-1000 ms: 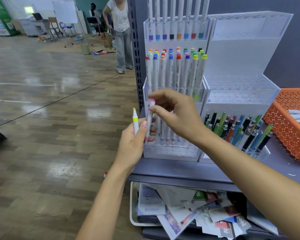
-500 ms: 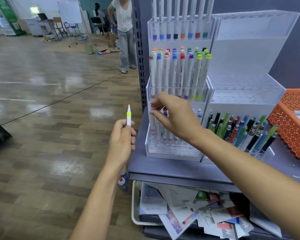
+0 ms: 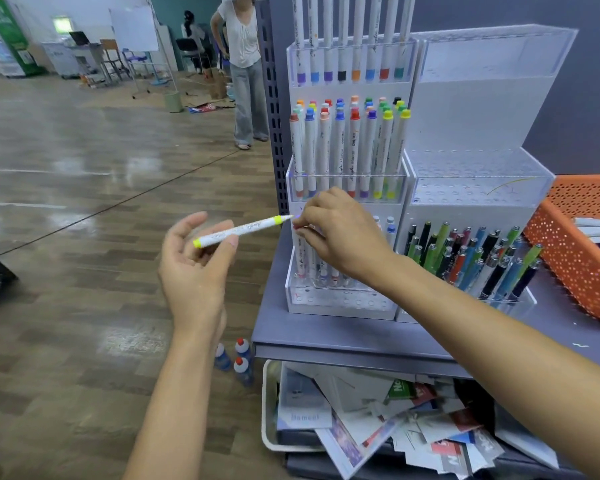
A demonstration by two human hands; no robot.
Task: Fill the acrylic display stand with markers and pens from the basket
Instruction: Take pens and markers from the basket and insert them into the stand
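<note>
White marker with yellow-green ends (image 3: 241,231): pinched in left hand (image 3: 194,271), just left of clear acrylic display stand (image 3: 340,303). Long axis near level, far tip raised toward right hand (image 3: 340,233), whose fingers curl at the lower tier; its hold cannot be told. Handling advice: turn upright, seat squarely in a free hole

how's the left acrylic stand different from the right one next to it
The left stand has white markers in its top and middle tiers; the right stand has both empty. The left stand's bottom tier holds upright white markers; the right stand's holds slanted pens with coloured barrels. Both are clear, three-tiered and side by side on the grey shelf.
</note>
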